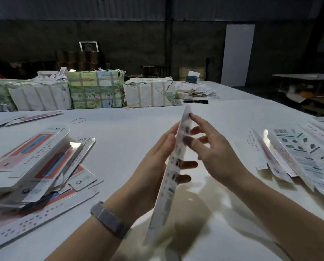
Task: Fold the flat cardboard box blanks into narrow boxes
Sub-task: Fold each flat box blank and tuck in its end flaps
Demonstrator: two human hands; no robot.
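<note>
While I watch through the head camera, the person holds one long box blank (173, 162) up over the middle of the white table (131, 129), with its narrow edge turned toward me and its far end pointing away. The left hand (153, 162) grips it from the left side: the palm lies against the card and the fingertips (189, 164) come around to the right face. The right hand (212, 147) is spread, with the fingers nearly straight, and touches the upper part of the blank with its fingertips (it does not close around it). I cannot tell how far the blank is folded, because the near end is blurred. A grey band (108, 219) sits on the left wrist. On the left of the table lies a loose pile of flat blanks (31, 161), and on the right another group of printed blanks (298, 151). At the far edge stand wrapped bundles (95, 89).
</note>
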